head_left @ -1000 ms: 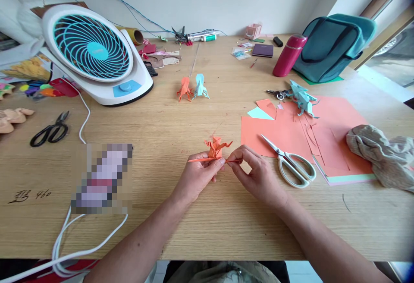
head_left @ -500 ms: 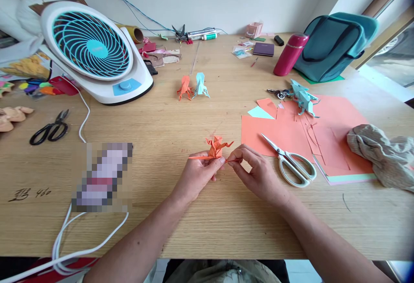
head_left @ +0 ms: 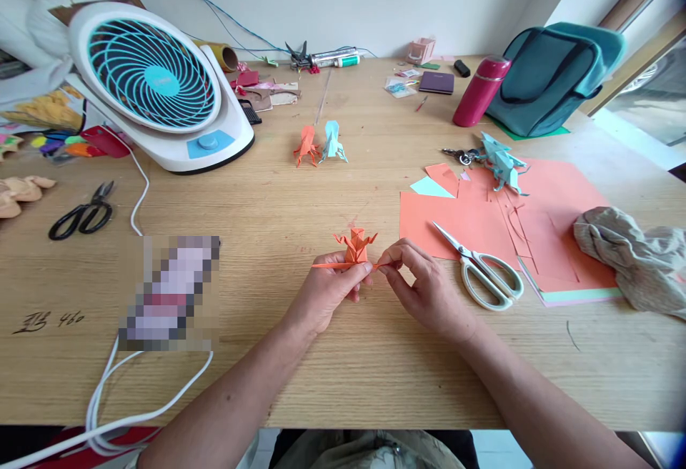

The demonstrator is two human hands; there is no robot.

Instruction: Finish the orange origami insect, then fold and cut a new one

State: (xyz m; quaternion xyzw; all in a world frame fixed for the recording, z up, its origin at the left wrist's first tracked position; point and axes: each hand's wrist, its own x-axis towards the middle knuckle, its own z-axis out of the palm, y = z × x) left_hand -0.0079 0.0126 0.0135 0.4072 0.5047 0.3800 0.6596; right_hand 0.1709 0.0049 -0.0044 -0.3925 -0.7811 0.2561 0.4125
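A small orange origami figure (head_left: 354, 247) is held just above the wooden table (head_left: 300, 197) near its front middle. My left hand (head_left: 328, 294) pinches its body from below and the left, with a thin paper point sticking out to the left. My right hand (head_left: 423, 287) pinches a thin orange paper leg on the figure's right side. Both hands are closed on the paper. White-handled scissors (head_left: 482, 269) lie just right of my right hand on orange paper sheets (head_left: 482, 222).
A white and teal fan (head_left: 153, 83) stands at the back left with its white cord (head_left: 133, 390) running to the front edge. Black scissors (head_left: 80, 215) lie left. Orange and blue origami figures (head_left: 320, 144) stand mid-table, a crumpled cloth (head_left: 632, 258) right, a magenta bottle (head_left: 479, 91) and teal bag (head_left: 557, 76) behind.
The orange figure's top has turned more upright and square to me between my fingers. My hands have stayed in almost the same place.
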